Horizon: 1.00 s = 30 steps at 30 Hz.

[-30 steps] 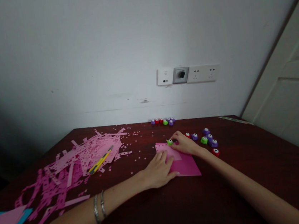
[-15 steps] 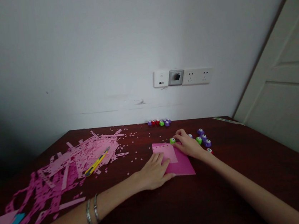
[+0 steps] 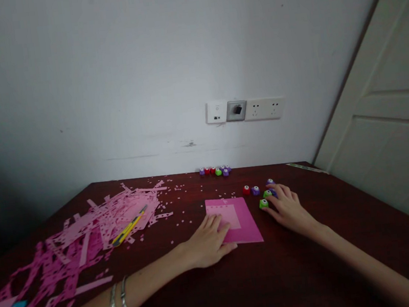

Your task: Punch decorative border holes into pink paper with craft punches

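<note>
Heap of pink paper strips with small cut-out holes [image 3: 88, 231] lies at the left, so much punching seems already done; a slim yellow cutter knife [image 3: 129, 226] rests on it. Further right, the left hand [image 3: 204, 242] lies flat with slightly spread fingers, holding down a small light-pink rectangular paper [image 3: 230, 217], which lies upon a larger magenta paper sheet [image 3: 250, 228]. One row of small marks, probably holes, runs along the far edge of the light-pink paper; its other visible area is plain, not yet marked. Beyond stand a red plastic punch [image 3: 246, 190] and a purple one. The right hand [image 3: 288, 208] is half open, fingers bent over several punches, thumb at the nearest green plastic punch [image 3: 264, 204]; I cannot tell whether it grips any.
</note>
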Available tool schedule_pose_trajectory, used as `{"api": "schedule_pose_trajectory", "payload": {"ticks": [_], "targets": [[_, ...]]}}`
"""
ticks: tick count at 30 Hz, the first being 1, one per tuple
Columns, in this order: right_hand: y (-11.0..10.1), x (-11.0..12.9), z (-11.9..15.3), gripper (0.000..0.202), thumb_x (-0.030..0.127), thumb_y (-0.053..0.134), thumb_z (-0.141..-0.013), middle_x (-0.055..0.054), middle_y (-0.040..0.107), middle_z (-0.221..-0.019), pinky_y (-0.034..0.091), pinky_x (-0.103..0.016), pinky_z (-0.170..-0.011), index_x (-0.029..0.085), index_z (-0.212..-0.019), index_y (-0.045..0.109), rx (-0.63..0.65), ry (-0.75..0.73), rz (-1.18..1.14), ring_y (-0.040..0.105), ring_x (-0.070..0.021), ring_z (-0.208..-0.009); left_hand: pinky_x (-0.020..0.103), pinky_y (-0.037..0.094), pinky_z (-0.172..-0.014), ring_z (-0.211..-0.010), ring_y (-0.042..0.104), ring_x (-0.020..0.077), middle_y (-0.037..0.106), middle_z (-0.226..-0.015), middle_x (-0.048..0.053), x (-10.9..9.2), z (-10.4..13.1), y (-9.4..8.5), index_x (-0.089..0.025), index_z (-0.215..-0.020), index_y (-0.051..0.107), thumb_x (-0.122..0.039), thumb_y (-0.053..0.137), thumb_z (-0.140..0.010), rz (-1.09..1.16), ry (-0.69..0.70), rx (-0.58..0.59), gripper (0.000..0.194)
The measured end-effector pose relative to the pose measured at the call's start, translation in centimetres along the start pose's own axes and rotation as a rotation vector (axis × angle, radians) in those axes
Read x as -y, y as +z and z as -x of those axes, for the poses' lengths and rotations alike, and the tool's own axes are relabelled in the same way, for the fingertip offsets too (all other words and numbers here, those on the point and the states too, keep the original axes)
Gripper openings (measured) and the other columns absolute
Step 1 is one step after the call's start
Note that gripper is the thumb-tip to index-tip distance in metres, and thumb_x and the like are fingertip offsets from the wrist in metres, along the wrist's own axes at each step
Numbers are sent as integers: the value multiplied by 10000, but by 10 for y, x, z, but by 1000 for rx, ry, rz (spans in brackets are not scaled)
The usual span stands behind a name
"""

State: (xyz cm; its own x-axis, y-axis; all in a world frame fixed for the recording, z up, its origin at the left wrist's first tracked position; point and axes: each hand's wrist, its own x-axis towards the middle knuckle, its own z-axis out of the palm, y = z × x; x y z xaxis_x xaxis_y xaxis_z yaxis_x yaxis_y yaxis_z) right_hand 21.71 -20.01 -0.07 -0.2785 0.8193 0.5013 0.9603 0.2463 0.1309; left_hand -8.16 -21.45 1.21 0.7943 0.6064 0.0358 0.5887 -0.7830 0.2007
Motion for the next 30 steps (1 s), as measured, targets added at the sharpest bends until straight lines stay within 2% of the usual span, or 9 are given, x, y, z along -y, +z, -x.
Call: {"api": "schedule_pose_trajectory", "payload": {"ticks": [10,15,19,22,26,30], "targets": [[7,6,1,267,394,463,-811,-135,437,-1236,352,-516,-884,188,-889,613,52,26,-27,354,-327,-1164,460,145,-1065,-1330,123,321,224,-1432,182,-3,0,-9,-103,-1351,289,-574,173,-876,50,-4,34,679],[2,7,-5,349,489,516,-756,-148,444,-1210,397,-547,-809,211,-953,589,64,106,-110,374,-359,-1139,399,222,-1051,-1292,251,251,301,-1399,169,7,-5,-21,-101,-1355,261,-496,271,-890,124,14,-86,610],[-5,4,-25,320,437,527,-764,-159,480,-1148,438,-492,-775,200,-972,578,-14,124,-230,442,-339,-1079,360,364,-951,-1123,460,209,505,-1231,114,37,-26,-29,-156,-1254,424,-336,437,-833,258,-16,-189,458],[-6,1,-53,280,349,549,-759,-129,545,-1045,440,-411,-821,181,-982,569,-10,84,-385,536,-260,-964,307,467,-757,-836,587,174,626,-981,112,71,-55,-31,-84,-1119,535,-270,484,-783,454,-206,-231,387],[4,3,-99,252,265,561,-752,-88,638,-875,469,-274,-684,156,-978,578,126,179,-531,604,-180,-759,235,454,-555,-627,572,131,641,-759,72,110,-101,-32,-76,-942,625,-237,498,-769,591,-366,-311,269],[24,6,-142,160,214,550,-741,-95,674,-769,434,-257,-638,125,-831,649,247,205,-432,619,-199,-725,207,433,-506,-569,548,107,615,-661,36,131,-144,-28,-86,-860,650,-206,508,-765,665,-430,-329,209]]}}
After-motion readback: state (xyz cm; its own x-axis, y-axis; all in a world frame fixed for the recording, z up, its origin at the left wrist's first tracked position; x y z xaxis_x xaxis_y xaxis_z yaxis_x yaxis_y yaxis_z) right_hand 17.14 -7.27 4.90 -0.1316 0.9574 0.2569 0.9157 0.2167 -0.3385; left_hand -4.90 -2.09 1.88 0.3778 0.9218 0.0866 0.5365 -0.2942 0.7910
